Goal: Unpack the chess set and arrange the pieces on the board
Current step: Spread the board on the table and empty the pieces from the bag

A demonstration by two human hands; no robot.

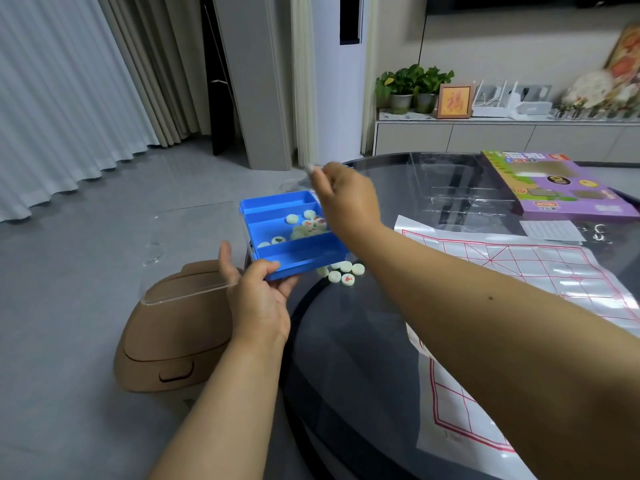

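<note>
While the left hand (258, 296) grips the blue tray (294, 258), pieces (343, 271) lie beside it.

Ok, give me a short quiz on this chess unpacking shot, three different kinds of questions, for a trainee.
1. True or false: the left hand grips the blue tray's near corner.
2. Multiple choice: where do the loose pieces outside the tray lie? A) on the floor B) on the glass table, just beside the tray C) on the purple box
3. Fill in: the paper board is printed with ____ lines.

Key: 1 true; 2 B; 3 red.
</note>
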